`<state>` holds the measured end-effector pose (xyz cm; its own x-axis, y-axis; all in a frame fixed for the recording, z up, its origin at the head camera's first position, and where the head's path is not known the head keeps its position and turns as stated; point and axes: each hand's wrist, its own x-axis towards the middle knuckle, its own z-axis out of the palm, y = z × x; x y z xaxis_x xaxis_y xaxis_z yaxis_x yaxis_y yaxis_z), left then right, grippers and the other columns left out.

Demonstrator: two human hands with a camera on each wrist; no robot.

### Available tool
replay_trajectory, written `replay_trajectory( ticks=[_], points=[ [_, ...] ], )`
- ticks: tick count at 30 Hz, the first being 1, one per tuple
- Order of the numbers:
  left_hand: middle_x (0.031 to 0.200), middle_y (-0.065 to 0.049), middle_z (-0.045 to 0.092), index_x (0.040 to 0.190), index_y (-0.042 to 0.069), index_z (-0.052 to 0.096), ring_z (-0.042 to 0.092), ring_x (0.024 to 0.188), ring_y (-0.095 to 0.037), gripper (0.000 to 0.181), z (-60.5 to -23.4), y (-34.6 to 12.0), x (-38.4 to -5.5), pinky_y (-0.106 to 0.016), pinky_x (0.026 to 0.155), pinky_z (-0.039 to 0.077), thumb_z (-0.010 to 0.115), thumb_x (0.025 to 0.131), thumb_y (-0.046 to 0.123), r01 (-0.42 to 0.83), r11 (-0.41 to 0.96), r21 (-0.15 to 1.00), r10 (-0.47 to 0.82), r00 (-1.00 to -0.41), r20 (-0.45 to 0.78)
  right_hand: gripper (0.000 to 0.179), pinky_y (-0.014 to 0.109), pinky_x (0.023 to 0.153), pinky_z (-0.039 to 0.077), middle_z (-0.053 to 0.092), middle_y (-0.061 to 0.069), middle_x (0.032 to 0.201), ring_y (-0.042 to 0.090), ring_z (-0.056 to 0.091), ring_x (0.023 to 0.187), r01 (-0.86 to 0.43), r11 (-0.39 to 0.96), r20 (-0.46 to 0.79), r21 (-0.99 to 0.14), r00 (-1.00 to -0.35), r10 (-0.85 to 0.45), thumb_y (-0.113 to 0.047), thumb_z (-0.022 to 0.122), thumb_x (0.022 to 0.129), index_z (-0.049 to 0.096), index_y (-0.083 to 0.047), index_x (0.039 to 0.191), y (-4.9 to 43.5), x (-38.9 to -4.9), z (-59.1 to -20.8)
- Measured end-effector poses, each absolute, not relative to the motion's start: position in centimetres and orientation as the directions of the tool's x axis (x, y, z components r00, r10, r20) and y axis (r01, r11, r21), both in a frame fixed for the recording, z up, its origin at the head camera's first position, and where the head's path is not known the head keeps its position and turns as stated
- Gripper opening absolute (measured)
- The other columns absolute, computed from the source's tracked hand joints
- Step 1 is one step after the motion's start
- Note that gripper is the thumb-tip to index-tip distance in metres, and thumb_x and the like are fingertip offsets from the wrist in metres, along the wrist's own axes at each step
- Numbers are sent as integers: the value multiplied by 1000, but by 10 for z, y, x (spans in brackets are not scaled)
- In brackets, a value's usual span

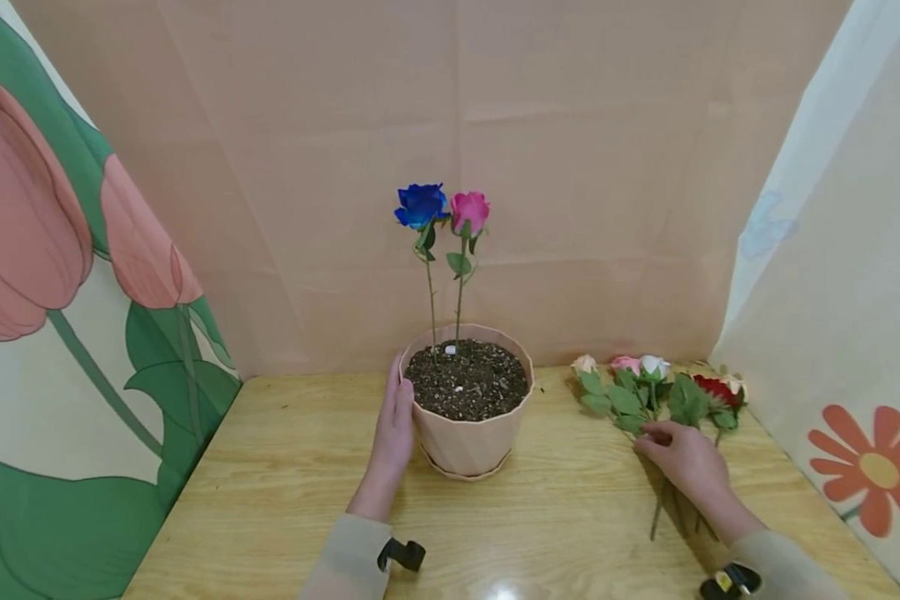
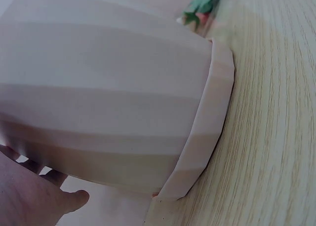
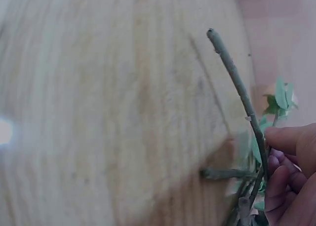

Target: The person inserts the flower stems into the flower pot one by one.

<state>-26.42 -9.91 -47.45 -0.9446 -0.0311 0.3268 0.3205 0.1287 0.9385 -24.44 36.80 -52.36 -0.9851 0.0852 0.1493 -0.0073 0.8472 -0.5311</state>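
A ribbed pale pink flowerpot (image 1: 468,446) filled with dark soil (image 1: 476,387) stands on its saucer. A blue rose (image 1: 421,206) and a pink rose (image 1: 470,212) rise upright from the soil near its back. My left hand (image 1: 393,425) rests along the pot's left side, thumb near the rim; in the left wrist view its fingers lie against the wall. Over the loose roses at right, my right hand (image 1: 682,458) pinches a green stem (image 3: 249,112) between thumb and fingers. I cannot tell which bloom that stem belongs to.
Several roses lie at the table's back right, among them a red rose (image 1: 712,389), a white rose (image 1: 654,367) and a peach rose (image 1: 584,363). A pinkish cloth backdrop (image 1: 585,250) hangs behind the wooden table (image 1: 270,475). Flower-printed panels flank both sides.
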Motion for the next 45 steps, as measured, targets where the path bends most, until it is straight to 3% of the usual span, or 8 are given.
replay_trajectory(
  ticks=[7,16,27,37,42,45],
  points=[
    [183,-2,17,178,35,18,19,167,-35,58,-476,-100,-264,-62,133,15,29,122,42,316,113,942,-30,-947,321,37,29,65,55,81,17,112,21,72,87,-77,789,236,-609,-968,87,-27,77,107,78,2,130,360,-240,-510],
    [183,-7,19,179,28,21,20,166,-38,60,-477,-99,-264,-62,133,14,30,122,45,337,126,933,-33,-938,344,40,26,68,56,81,14,114,22,74,92,-104,769,312,-631,-941,129,-36,76,108,79,-4,132,350,-241,-491],
    [183,-6,19,179,29,20,20,166,-37,59,-477,-99,-264,-61,133,15,29,122,42,341,110,934,-28,-938,345,40,18,66,55,79,17,122,-6,64,90,-135,683,336,-718,-926,171,-34,74,110,77,-5,138,332,-240,-460],
    [184,-4,17,179,33,18,19,167,-37,58,-476,-98,-264,-64,133,15,29,122,41,320,104,942,-23,-946,324,52,21,69,58,73,15,138,5,66,95,-94,563,234,-821,-955,182,-48,70,109,72,-12,148,313,-236,-429],
    [183,-4,18,179,33,18,19,167,-36,57,-475,-99,-264,-63,133,15,29,123,39,329,95,940,-16,-943,332,52,25,72,64,75,14,131,9,74,91,-146,507,257,-849,-954,155,-43,70,110,69,-9,150,302,-237,-415],
    [183,-4,18,178,33,19,19,167,-35,57,-475,-99,-264,-62,133,15,30,123,39,336,96,937,-15,-941,339,54,26,72,65,78,5,123,12,76,88,-159,486,262,-860,-953,151,-42,71,110,68,-7,151,295,-238,-406]
  ],
)
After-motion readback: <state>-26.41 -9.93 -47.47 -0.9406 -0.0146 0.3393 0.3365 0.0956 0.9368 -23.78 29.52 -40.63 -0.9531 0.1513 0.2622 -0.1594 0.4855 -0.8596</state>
